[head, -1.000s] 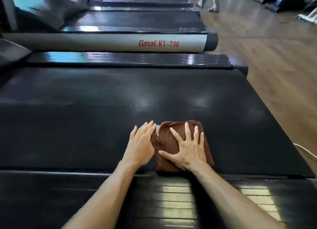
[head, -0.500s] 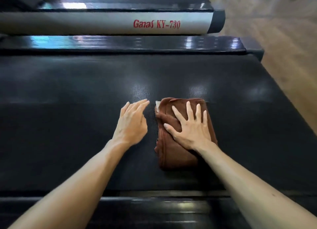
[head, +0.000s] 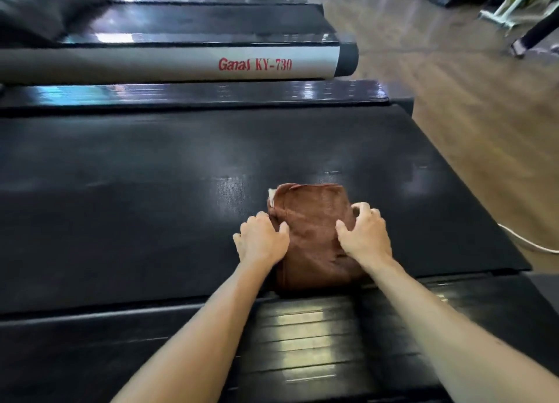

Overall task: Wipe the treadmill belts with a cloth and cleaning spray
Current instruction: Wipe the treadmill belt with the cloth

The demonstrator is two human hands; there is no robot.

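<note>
Head view showed you bent over a treadmill belt (head: 151, 221) with a folded brown cloth (head: 311, 227) lying flat on it, close to the near edge and toward the belt's right end, its near end just touching the ribbed side rail (head: 302, 342). Your left hand (head: 261, 241) sat at the cloth's left edge with its fingers curled down onto the fabric, and your right hand (head: 364, 236) was curled over the right side, thumb pressed into the top, so both hands were gripping the cloth rather than lying flat on it. No spray bottle was in view, so I cannot tell whether cleaner had been applied, though the belt beyond the cloth showed a faint sheen that may have been wet or only reflected light. Judging from this, you were mid-wipe on this belt, with its long left stretch apparently yet to be covered, and the neighbouring treadmill (head: 257, 65) marked Ganas KY-730 and those beyond it looked to be ahead of you.
</note>
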